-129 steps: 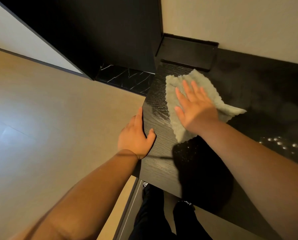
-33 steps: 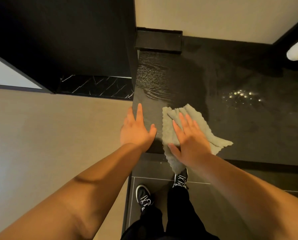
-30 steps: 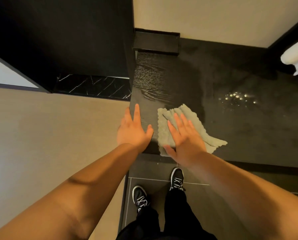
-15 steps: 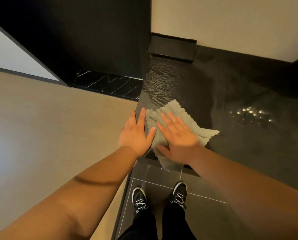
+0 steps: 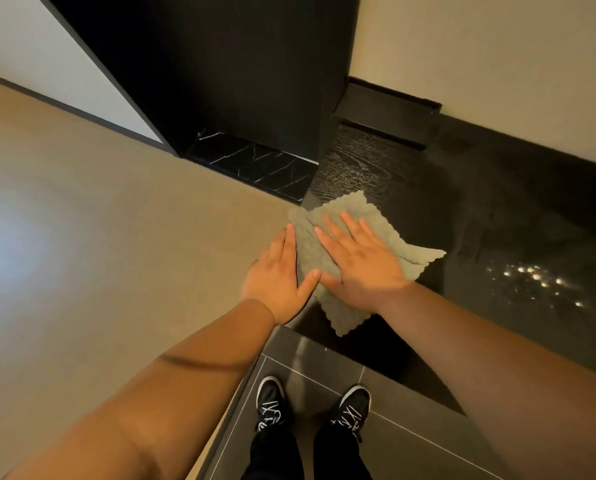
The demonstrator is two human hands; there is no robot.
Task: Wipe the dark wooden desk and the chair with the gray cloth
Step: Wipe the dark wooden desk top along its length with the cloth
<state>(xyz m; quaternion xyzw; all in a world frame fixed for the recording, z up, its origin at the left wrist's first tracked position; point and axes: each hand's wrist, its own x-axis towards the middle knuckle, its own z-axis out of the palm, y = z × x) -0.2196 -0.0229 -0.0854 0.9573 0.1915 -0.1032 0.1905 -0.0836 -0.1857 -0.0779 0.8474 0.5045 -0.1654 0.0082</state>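
Note:
The gray cloth lies flat on the dark wooden desk, at its near left corner. My right hand presses down on the cloth with straight, spread fingers. My left hand lies flat along the desk's left edge, where it meets a tan panel, its thumb touching the cloth. A corner of the cloth hangs over the desk's front edge. No chair is in view.
A tan panel fills the left side. A black cabinet wall rises behind it, above a dark marble strip. A low dark box sits at the desk's back by the beige wall. My shoes stand on gray floor tiles.
My right hand has slid the cloth from the back of the desk to the front edge, then left until it met my left hand. The left hand has stayed on the desk's left edge.

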